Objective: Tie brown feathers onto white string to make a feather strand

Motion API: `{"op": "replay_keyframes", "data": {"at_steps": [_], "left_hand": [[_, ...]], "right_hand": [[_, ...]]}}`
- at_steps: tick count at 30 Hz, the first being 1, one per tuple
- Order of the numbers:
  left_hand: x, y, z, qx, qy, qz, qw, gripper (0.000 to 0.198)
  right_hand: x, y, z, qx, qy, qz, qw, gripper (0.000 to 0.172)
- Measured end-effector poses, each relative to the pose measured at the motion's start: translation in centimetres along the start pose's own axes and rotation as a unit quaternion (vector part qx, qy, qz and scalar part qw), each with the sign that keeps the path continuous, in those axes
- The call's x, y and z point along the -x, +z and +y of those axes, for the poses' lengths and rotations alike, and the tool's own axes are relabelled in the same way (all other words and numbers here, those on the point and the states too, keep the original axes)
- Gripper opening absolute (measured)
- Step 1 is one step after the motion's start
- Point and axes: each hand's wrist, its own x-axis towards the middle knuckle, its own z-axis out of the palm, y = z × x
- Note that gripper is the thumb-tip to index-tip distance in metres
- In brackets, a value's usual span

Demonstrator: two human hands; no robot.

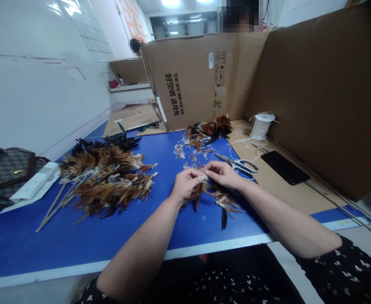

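Observation:
My left hand (187,184) and my right hand (222,174) meet over the blue table, fingertips pinched together at the pale base of some feathers. Brown feathers (225,200) hang and spread beneath my hands, one of them with a dark tip. What exactly sits between the fingertips is too small to make out beyond a whitish quill end. Just beyond my right hand lies a pair of scissors (238,164) with its blades apart. Loose feather bits (193,157) are scattered past my fingers, in front of a pile of brown and black feathers (215,130).
Bunches of brown feathers (109,181) lie at left with thin sticks. A handbag (8,177) and white paper (36,185) sit at the left edge. On cardboard at right are a spool of white string (262,126) and a black phone (285,167). Tall cardboard (198,80) stands behind.

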Motion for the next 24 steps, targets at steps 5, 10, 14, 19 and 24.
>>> {"op": "replay_keyframes", "data": {"at_steps": [5,10,14,19,24], "left_hand": [[-0.2,-0.3,-0.3,-0.067,0.117,0.006,0.991,0.022],[0.3,0.8,-0.1,-0.200,0.281,0.089,0.934,0.012],[1.3,2.4,1.9,-0.231,0.348,0.144,0.897,0.010],[4.4,3.9,5.8,-0.249,0.397,0.110,0.877,0.007],[10.1,5.1,7.0,-0.282,0.407,0.094,0.863,0.015]], "right_hand": [[0.0,0.5,-0.2,-0.016,0.002,0.029,0.999,0.036],[-0.2,1.6,-1.2,-0.037,-0.014,0.074,0.996,0.038],[-0.2,2.1,-2.9,-0.038,-0.033,0.096,0.994,0.038],[2.2,2.0,-6.6,-0.032,-0.047,0.058,0.997,0.036],[6.7,2.8,-9.5,0.025,-0.073,0.000,0.997,0.026]]}}
